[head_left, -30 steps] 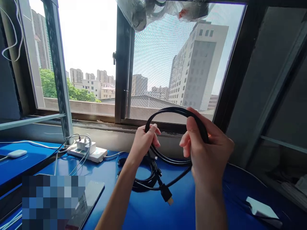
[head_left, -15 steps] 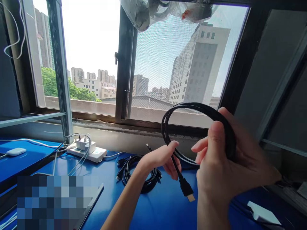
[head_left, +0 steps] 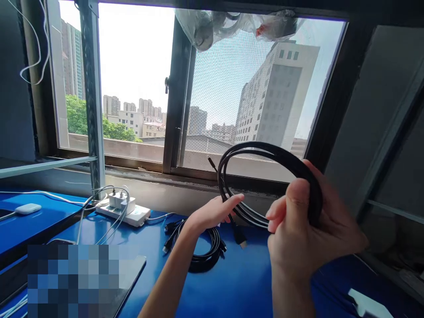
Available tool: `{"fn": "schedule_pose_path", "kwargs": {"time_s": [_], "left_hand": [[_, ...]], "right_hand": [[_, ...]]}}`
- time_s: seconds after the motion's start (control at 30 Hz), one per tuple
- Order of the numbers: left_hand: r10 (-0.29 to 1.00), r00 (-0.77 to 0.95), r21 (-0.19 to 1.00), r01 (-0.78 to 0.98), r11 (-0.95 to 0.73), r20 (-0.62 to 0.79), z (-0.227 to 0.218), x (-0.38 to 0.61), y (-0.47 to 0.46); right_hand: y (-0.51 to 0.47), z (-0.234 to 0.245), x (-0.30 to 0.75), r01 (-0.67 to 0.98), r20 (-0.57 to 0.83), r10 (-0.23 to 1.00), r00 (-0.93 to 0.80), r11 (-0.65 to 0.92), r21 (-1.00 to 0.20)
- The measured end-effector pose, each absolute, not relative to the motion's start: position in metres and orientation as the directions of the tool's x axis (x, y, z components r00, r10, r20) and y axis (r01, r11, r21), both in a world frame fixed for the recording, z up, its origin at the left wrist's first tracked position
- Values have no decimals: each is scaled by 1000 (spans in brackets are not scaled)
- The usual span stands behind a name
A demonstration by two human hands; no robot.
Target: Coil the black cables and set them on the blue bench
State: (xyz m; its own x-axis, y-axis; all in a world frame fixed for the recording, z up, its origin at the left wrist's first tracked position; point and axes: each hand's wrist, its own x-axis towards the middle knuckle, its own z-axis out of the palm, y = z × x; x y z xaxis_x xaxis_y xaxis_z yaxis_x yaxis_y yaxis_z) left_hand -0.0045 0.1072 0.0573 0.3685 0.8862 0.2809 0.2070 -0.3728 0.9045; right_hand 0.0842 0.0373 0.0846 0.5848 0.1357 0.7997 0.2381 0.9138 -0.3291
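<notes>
A black HDMI cable (head_left: 261, 145) is looped into a coil, raised above the blue table. My right hand (head_left: 308, 225) is closed round the coil's right side, thumb in front. My left hand (head_left: 215, 213) is at the coil's left side, thumb stretched across the strands and fingers mostly hidden behind them; it appears to hold the cable there. Below that hand hangs one plug (head_left: 240, 236) with a gold-coloured tip. Another thin cable end (head_left: 212, 164) sticks up at the coil's upper left. Behind my left forearm, a second coil of black cable (head_left: 205, 260) lies on the table.
A white power strip (head_left: 137, 216) with chargers and wires stands at the back left of the blue table (head_left: 232, 287). A tablet-like device (head_left: 130, 278), partly blurred out, lies front left. A white box-like object (head_left: 367, 304) lies front right. A window frame (head_left: 170, 132) rises behind.
The hanging plug has swung left and up, and the thin cable end has risen beside the coil. My left hand has shifted slightly left. My right hand keeps its grip.
</notes>
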Motion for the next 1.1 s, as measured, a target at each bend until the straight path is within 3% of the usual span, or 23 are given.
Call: {"fn": "schedule_pose_path", "kwargs": {"time_s": [0.1,0.2,0.3,0.43,0.7,1.1], "left_hand": [[873,190,875,102,-473,449,59,-2,113],[872,3,870,-68,-488,489,61,0,117],[875,-29,842,-258,-475,484,66,0,116],[828,-46,754,-389,-530,558,70,-4,111],[785,-62,729,-333,-599,617,71,-17,112],[842,49,804,-334,-492,537,73,-26,110]], "right_hand": [[50,85,87,167,780,204,592,915,-367],[65,84,91,60,746,318,585,901,-431],[80,82,97,-41,700,435,566,863,-504],[92,79,105,-15,664,518,539,794,-608],[89,77,108,311,770,442,460,733,-606],[93,74,118,408,844,413,342,744,-529]]}}
